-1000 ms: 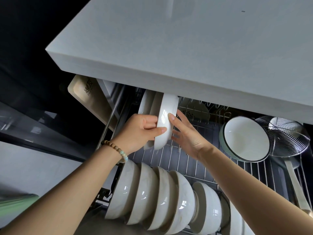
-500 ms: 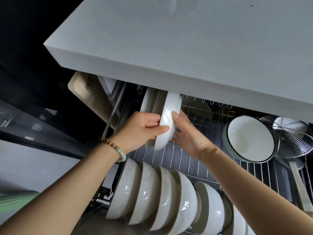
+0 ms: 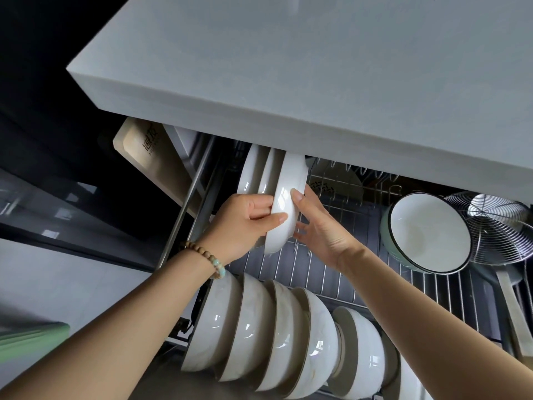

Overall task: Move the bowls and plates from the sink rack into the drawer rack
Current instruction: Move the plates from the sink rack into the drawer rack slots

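A white plate [image 3: 288, 192] stands on edge in the wire drawer rack [image 3: 323, 269], under the counter's lip. My left hand [image 3: 245, 223] grips its lower left rim, thumb across the front. On the right side, my right hand [image 3: 320, 226] has its fingertips against the plate's rim with the fingers spread. Two more white plates [image 3: 253, 174] stand just left of it. Several white bowls [image 3: 274, 336] lean in a row along the rack's front. A green bowl with a dark rim [image 3: 429, 232] leans at the right.
The grey countertop [image 3: 317, 82] overhangs the drawer and hides the rack's back. A wooden cutting board [image 3: 153, 168] stands at the drawer's left side. A wire skimmer [image 3: 499, 226] with a long handle lies at the far right.
Both hands have pushed the plate slightly back and upright toward the two standing plates; its top edge now sits under the counter's lip.
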A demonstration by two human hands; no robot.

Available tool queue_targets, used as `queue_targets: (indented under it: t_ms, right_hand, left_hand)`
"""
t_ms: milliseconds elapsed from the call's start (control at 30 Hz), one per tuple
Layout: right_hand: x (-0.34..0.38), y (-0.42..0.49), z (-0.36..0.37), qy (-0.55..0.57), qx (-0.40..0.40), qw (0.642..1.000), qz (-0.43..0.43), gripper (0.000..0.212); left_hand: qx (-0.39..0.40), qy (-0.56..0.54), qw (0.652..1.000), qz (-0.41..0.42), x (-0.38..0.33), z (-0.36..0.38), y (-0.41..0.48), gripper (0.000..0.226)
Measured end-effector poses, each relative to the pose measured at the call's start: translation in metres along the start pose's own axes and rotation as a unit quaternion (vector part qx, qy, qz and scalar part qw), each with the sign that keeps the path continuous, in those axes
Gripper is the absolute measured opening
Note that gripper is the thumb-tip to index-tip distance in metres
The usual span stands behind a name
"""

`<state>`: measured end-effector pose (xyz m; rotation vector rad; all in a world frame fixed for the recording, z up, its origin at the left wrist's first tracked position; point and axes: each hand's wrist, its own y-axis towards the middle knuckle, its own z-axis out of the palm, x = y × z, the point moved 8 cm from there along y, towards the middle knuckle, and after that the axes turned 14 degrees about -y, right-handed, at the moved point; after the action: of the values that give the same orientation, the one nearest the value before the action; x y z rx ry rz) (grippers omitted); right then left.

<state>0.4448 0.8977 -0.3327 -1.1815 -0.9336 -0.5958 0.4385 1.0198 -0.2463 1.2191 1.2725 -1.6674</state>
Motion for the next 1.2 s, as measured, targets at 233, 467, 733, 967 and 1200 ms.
queue_targets:
  t_ms: [233,467,733,967,1200]
  right_hand:
    - [-0.005,0.002,0.001,-0.005,0.015,1.0,0.004,0.1]
    - [-0.005,-0.002,0.001,0.008,0.014,0.999,0.031,0.103]
    - [0.031,-0.071,-0.016,-0.133,-0.062,0.989,0.032,0.088]
    - [0.062,-0.224,-0.078,-0.549,-0.082,0.831,0.047,0.077]
    - [0.083,-0.441,-0.208,-0.574,-0.211,0.78,0.13,0.075]
  left_hand:
    - [-0.031,0.027,0.999,0.024,-0.003,0.002,-0.002,0.016]
    - [-0.064,0.06,0.995,0.041,-0.01,0.002,-0.004,0.014]
    - [-0.125,0.111,0.985,0.033,-0.037,-0.016,-0.03,0.026]
    - [0.077,0.523,0.848,0.041,-0.1,0.087,-0.091,0.059]
    - [0.235,0.593,0.762,0.109,-0.152,0.273,-0.128,0.071]
